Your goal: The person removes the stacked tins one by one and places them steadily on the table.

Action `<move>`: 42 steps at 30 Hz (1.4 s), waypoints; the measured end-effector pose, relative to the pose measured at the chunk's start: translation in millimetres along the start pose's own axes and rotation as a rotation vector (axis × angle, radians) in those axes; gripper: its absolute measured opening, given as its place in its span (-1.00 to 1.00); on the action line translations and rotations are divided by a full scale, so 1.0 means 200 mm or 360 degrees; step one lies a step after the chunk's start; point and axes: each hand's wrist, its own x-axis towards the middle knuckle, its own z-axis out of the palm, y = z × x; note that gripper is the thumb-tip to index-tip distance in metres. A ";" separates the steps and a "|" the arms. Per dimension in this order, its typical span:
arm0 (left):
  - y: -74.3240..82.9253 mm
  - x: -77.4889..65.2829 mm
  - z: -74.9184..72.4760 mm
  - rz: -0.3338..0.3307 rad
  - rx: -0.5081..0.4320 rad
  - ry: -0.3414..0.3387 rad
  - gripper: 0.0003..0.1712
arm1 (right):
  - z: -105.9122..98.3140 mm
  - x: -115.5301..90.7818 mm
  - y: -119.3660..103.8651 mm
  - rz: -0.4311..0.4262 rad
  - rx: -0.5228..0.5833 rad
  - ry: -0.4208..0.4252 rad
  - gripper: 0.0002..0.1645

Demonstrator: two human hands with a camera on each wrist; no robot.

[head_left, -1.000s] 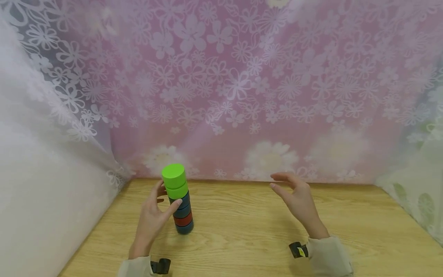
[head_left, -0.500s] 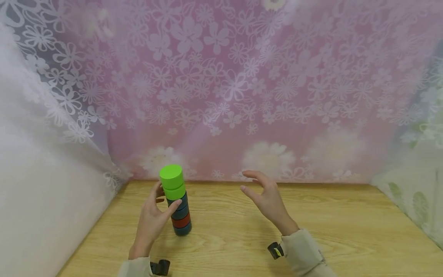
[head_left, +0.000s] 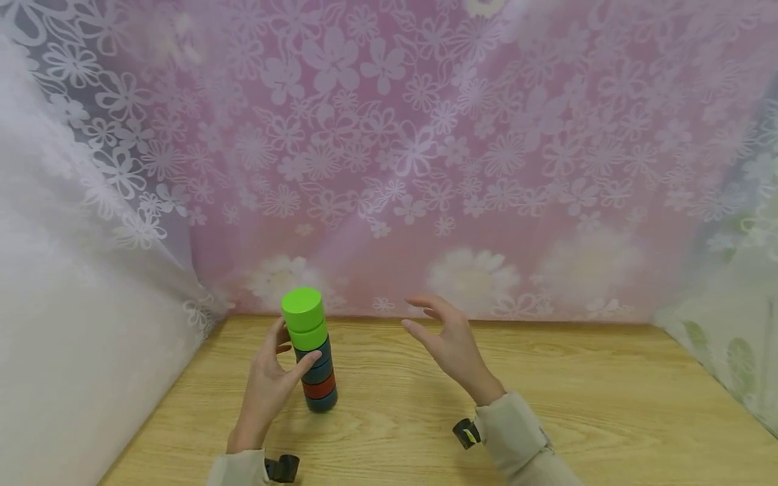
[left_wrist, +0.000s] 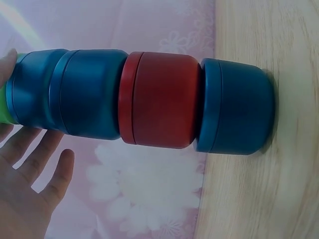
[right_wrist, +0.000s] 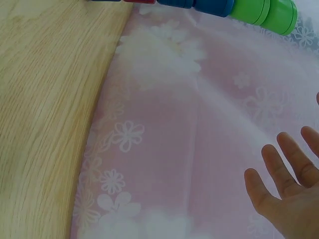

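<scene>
A tall stack of round lidded tins [head_left: 319,372] stands on the wooden table in the head view. From the bottom up it runs blue, red [left_wrist: 167,99], blue, blue, then two bright green tins [head_left: 303,310]. My left hand [head_left: 267,378] holds the stack near its upper blue tins, thumb in front and fingers behind; in the left wrist view, some of those fingers [left_wrist: 62,174] spread away from the tins. My right hand [head_left: 450,344] hovers to the right of the stack, apart from it, thumb and fingers parted and holding nothing.
The wooden table [head_left: 577,405] reaches back to a pink flowered curtain [head_left: 389,169]. A pale cloth [head_left: 79,304] hangs along the left side, another [head_left: 729,337] along the right. A small black camera [head_left: 465,433] sits at the right wrist.
My right hand has moved left towards the stack, more slowly in the last half second. The left hand and the tins have stayed in place.
</scene>
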 end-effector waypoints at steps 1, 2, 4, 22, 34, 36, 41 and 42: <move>0.00 0.00 0.00 -0.0001 -0.0003 -0.0003 -0.08 | 0.01 0.00 0.00 0.0010 0.0006 0.0001 -0.58; 0.00 0.00 0.01 -0.0003 -0.0008 -0.0005 -0.09 | 0.01 0.01 -0.01 0.0018 0.0011 0.0001 -0.58; 0.00 0.00 0.01 -0.0004 -0.0007 -0.0005 -0.10 | 0.03 0.02 -0.02 0.0031 0.0025 0.0005 -0.59; -0.01 0.00 0.01 0.0042 0.0019 -0.0013 -0.12 | 0.16 0.09 -0.11 -0.0041 0.0035 -0.0033 -0.64; -0.01 -0.01 0.01 0.0001 0.0021 -0.0011 -0.13 | 0.25 0.12 -0.15 -0.0055 0.0074 -0.0085 -0.65; -0.01 -0.01 0.00 0.0001 0.0017 -0.0007 -0.13 | 0.26 0.12 -0.16 -0.0056 0.0076 -0.0094 -0.64; -0.01 -0.01 0.01 0.0007 0.0014 -0.0008 -0.14 | 0.29 0.13 -0.17 -0.0059 0.0099 -0.0134 -0.61; -0.01 -0.01 0.01 0.0002 0.0011 -0.0010 -0.14 | 0.29 0.13 -0.17 -0.0061 0.0103 -0.0150 -0.61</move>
